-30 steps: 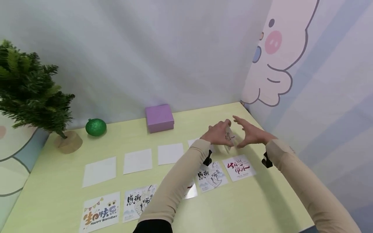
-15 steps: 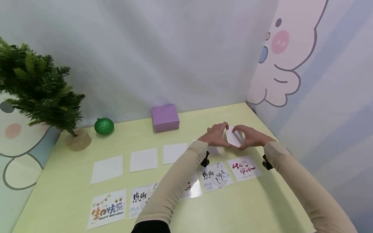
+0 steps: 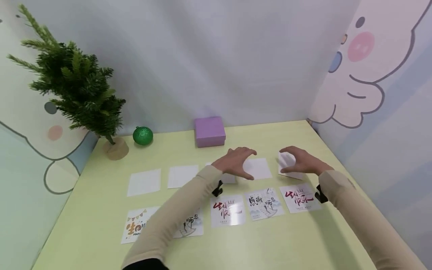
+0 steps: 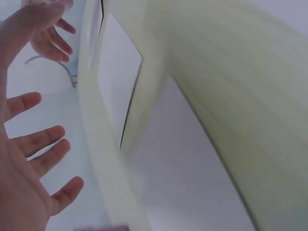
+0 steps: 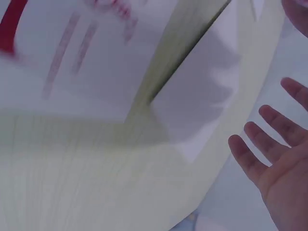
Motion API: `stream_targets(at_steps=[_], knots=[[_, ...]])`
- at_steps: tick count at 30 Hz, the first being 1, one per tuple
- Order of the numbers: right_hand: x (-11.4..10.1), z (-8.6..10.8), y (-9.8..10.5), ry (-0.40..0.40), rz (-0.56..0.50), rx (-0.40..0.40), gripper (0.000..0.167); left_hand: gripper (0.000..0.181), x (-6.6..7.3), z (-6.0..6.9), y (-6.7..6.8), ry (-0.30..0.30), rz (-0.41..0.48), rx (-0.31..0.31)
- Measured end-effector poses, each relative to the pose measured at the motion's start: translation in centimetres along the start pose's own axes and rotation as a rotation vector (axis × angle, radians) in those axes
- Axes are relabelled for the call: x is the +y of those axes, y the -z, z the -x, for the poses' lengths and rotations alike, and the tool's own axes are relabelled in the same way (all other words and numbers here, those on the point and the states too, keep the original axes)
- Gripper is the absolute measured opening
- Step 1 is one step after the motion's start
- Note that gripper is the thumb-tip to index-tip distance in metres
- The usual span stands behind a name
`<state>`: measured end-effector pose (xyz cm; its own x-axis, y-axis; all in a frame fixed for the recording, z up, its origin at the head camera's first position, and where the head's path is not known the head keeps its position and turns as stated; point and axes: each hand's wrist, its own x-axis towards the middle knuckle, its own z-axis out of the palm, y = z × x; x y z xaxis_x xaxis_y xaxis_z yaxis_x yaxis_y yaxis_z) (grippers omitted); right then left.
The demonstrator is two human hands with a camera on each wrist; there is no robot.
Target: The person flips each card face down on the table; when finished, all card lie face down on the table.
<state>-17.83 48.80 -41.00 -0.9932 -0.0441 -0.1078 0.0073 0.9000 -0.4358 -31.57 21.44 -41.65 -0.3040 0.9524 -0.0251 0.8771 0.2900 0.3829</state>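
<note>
A blank white card [image 3: 286, 162] lies at the right end of the back row, partly covered by my right hand [image 3: 305, 161]. That hand hovers over it with fingers spread; the right wrist view shows the blank card [image 5: 197, 91] flat on the table, shaded by the hand. My left hand [image 3: 233, 162] is held above the back row, thumb and fingers apart, nothing in its grasp. Beside it lies another blank card [image 3: 259, 168], and one more [image 3: 230, 179] is partly hidden beneath it. In front of my right hand is a card with red lettering [image 3: 300, 198].
More blank cards, such as this one [image 3: 144, 182], continue the back row leftward. Printed cards form a front row, including a birthday card [image 3: 135, 227] partly behind my left sleeve. A purple box [image 3: 210, 132], green ball [image 3: 143, 135] and small tree [image 3: 84, 90] stand along the back.
A card held up between both hands, first print side showing, then blank side, now lies on the table. The hands have let go and moved apart. The head view has turned left.
</note>
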Motion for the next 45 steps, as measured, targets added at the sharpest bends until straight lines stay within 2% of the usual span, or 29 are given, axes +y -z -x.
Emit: stream_targets(at_steps=[3, 7, 10, 13, 16, 19, 22, 27, 34, 41, 43, 45], knots=[[-4.3, -0.4, -1.0, 0.053, -0.006, 0.035, 0.085, 0.094, -1.0, 4.9, 1.4, -0.015, -0.004, 0.012], [-11.9, -1.2, -3.7, 0.128, 0.025, -0.012, 0.087, 0.092, -2.5, 13.4, 2.8, 0.014, 0.007, 0.037], [-17.7, -1.6, -6.4, 0.209, 0.058, -0.072, 0.086, 0.09, -3.5, 19.7, 3.3, 0.076, -0.003, 0.055], [-23.1, -2.1, -9.4, 0.311, 0.127, -0.118, 0.085, 0.09, -4.4, 25.2, 3.2, 0.162, -0.061, 0.059], [-27.6, -2.9, -12.4, 0.416, 0.246, -0.121, 0.084, 0.092, -5.2, 29.7, 2.4, 0.264, -0.126, 0.056], [-30.9, -3.8, -14.9, 0.511, 0.362, -0.097, 0.083, 0.094, -5.8, 32.8, 1.4, 0.345, -0.161, 0.066], [-33.2, -4.5, -16.6, 0.551, 0.447, -0.091, 0.084, 0.093, -6.1, 34.4, 0.5, 0.377, -0.15, 0.087], [-35.5, -5.1, -18.2, 0.526, 0.505, -0.126, 0.094, 0.088, -6.0, 35.0, -0.1, 0.397, -0.121, 0.102], [-36.9, -5.8, -19.3, 0.469, 0.484, -0.146, 0.1, 0.088, -5.6, 35.7, -0.1, 0.425, -0.168, 0.122], [-37.8, -6.1, -19.9, 0.5, 0.434, -0.149, 0.107, 0.087, -5.6, 36.9, -0.8, 0.433, -0.217, 0.179], [-38.0, -6.1, -20.0, 0.507, 0.425, -0.133, 0.112, 0.088, -5.4, 36.9, -1.0, 0.417, -0.221, 0.203], [-38.1, -6.0, -20.0, 0.512, 0.42, -0.12, 0.12, 0.09, -5.2, 36.7, -1.1, 0.369, -0.23, 0.234]])
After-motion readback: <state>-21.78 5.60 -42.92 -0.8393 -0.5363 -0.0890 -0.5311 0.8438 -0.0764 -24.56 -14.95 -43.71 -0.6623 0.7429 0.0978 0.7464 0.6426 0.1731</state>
